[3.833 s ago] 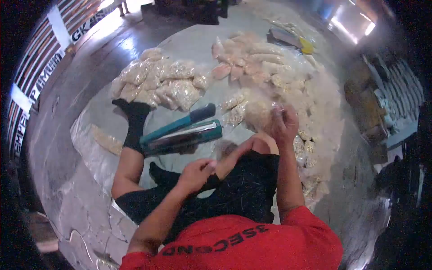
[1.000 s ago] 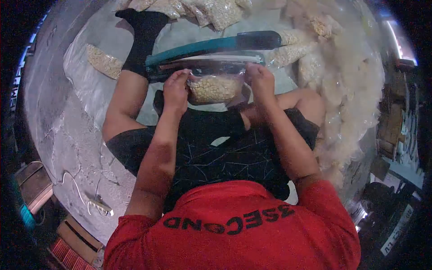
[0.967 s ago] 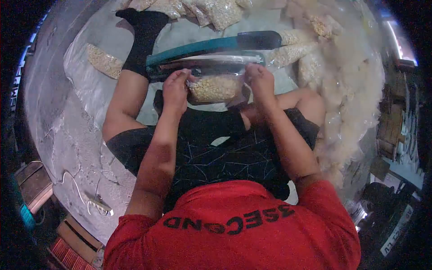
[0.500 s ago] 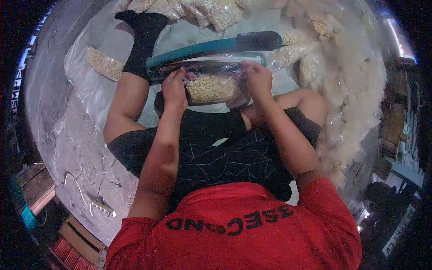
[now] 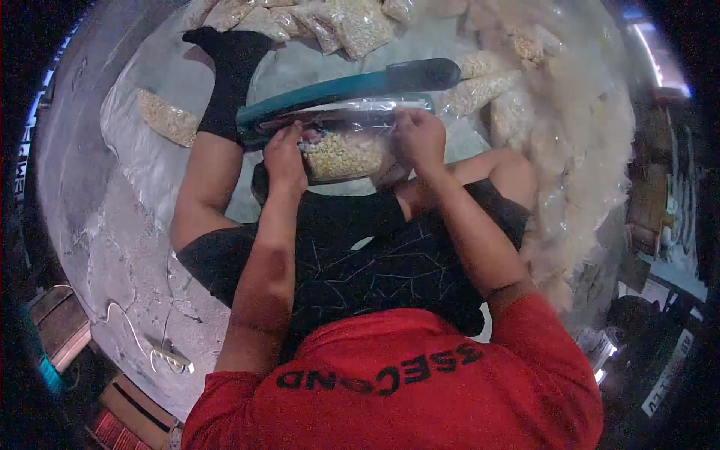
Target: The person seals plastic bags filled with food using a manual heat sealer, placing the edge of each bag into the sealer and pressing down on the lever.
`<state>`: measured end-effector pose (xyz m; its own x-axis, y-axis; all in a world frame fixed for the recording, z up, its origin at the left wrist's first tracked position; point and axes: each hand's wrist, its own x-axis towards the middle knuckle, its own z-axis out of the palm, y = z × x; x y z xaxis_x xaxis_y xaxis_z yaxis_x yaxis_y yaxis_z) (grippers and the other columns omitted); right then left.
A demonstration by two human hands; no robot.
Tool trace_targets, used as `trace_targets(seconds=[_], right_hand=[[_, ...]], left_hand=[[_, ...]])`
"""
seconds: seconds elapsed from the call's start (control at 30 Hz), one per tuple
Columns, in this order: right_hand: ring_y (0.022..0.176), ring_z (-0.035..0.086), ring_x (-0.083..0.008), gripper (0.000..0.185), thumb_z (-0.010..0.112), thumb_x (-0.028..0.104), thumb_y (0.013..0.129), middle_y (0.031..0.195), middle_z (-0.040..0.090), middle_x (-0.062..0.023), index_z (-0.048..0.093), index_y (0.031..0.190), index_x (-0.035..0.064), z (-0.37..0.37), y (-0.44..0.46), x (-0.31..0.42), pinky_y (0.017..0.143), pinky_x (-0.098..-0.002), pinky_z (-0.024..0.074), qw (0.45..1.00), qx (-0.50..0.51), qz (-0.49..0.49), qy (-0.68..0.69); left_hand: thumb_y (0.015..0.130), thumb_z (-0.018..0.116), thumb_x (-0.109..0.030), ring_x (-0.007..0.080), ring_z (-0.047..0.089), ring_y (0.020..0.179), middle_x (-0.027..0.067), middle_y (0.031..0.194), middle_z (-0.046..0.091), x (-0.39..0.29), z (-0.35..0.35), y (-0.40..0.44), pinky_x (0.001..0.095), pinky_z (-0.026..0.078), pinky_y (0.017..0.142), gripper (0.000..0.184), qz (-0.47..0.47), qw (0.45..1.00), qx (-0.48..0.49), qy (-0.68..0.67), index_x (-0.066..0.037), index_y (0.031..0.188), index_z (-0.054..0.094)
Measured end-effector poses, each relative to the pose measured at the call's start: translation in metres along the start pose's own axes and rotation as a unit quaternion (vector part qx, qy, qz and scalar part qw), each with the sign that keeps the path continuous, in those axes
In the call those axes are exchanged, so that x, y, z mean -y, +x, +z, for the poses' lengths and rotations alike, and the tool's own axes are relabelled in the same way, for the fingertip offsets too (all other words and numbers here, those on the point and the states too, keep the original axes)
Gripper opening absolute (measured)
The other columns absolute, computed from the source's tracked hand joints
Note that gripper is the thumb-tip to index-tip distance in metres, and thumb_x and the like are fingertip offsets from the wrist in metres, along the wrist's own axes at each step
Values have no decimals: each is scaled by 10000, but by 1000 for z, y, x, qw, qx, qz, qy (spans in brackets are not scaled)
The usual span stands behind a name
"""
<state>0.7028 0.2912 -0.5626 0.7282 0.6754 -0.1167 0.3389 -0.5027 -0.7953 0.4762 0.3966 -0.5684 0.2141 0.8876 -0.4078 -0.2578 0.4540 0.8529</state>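
A clear plastic bag of pale beans (image 5: 343,157) hangs between my two hands, its upper edge pulled wide against a teal bar sealer. My left hand (image 5: 286,159) pinches the bag's left upper corner. At the right upper corner, my right hand (image 5: 420,141) grips the film with fingers closed. The sealer (image 5: 319,96) lies across just beyond the bag, with a dark handle end (image 5: 424,75) at its right. The bag's mouth is partly hidden by glare and the sealer's arm.
Several filled bags (image 5: 352,28) lie along the far edge of a pale sheet (image 5: 169,161). More bags (image 5: 480,94) are heaped at the right, partly blurred. One bag (image 5: 166,118) rests by my left foot. A power strip (image 5: 171,358) with a cord sits on the floor, lower left.
The whole view has shifted slightly, so most things appear a little lower and further left. Both hands keep their hold on the bag at the sealer.
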Motion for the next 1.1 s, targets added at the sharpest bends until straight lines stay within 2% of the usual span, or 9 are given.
trace_targets(seconds=[0.07, 0.13, 0.2, 0.27, 0.33, 0.37, 0.43, 0.53, 1.1], right_hand=[[691, 694, -210, 372, 679, 370, 929, 758, 726, -114, 741, 915, 3, -7, -4, 8, 666, -359, 528, 1000, 1, -9, -30], [766, 712, -342, 371, 686, 386, 900, 824, 731, -182, 742, 888, 20, -13, -7, 15, 741, -423, 541, 996, -53, -49, -48], [775, 706, -315, 284, 694, 300, 905, 841, 728, -179, 735, 908, 19, -23, 12, -20, 741, -413, 540, 999, -48, -5, 20], [781, 688, -288, 195, 693, 213, 912, 855, 709, -169, 718, 968, 28, -64, -2, 43, 743, -412, 535, 970, -222, -96, -26], [806, 665, -287, 135, 690, 155, 912, 876, 684, -145, 691, 988, 44, -92, -11, 93, 764, -407, 525, 942, -271, -195, 38], [806, 665, -287, 135, 690, 155, 912, 876, 684, -145, 691, 988, 44, -97, -11, 114, 764, -407, 525, 944, -271, -186, 34], [841, 662, -292, 130, 704, 171, 897, 885, 683, -118, 681, 956, 58, -98, -2, 148, 792, -412, 511, 872, -218, -438, -14], [894, 658, -306, 157, 709, 209, 887, 921, 693, -99, 678, 935, 63, -79, 6, 138, 827, -430, 495, 847, -109, -481, -199], [935, 623, -326, 212, 545, 249, 953, 942, 663, -115, 688, 962, 93, -10, 37, 30, 876, -474, 453, 888, -92, -398, -211]], left_hand=[[953, 639, -134, 180, 649, 814, 71, 908, 703, 4, -2, 4, 321, 494, 802, 151, 0, 1000, 2, -30, 1, 1002, 684], [954, 643, -161, 181, 641, 823, 71, 883, 702, 6, -3, 6, 329, 487, 796, 165, -4, 1000, -9, -9, -2, 968, 689], [956, 643, -172, 181, 637, 838, 70, 871, 701, -8, 3, -6, 329, 482, 799, 174, 15, 999, -6, 35, -4, 945, 691], [957, 642, -183, 182, 633, 853, 70, 860, 701, -12, 4, -6, 329, 476, 802, 186, 37, 996, -14, 74, -7, 923, 694], [962, 637, -190, 180, 629, 832, 80, 854, 705, 0, -2, 0, 325, 474, 790, 206, -8, 999, -37, 29, -11, 878, 696], [964, 629, -188, 179, 625, 804, 81, 865, 711, -5, 2, -3, 324, 473, 786, 216, 7, 996, -41, 78, -9, 866, 701], [960, 629, -182, 177, 623, 803, 80, 867, 711, -8, 4, -8, 322, 471, 788, 213, -10, 998, -22, 52, -6, 864, 701], [944, 636, -171, 169, 623, 826, 76, 867, 707, -2, 1, 1, 313, 470, 793, 195, -3, 1000, -13, -12, 3, 886, 702], [915, 650, -118, 127, 597, 807, 30, 846, 687, -7, 1, -1, 278, 452, 796, 139, -18, 996, -53, 73, 0, 906, 722]])
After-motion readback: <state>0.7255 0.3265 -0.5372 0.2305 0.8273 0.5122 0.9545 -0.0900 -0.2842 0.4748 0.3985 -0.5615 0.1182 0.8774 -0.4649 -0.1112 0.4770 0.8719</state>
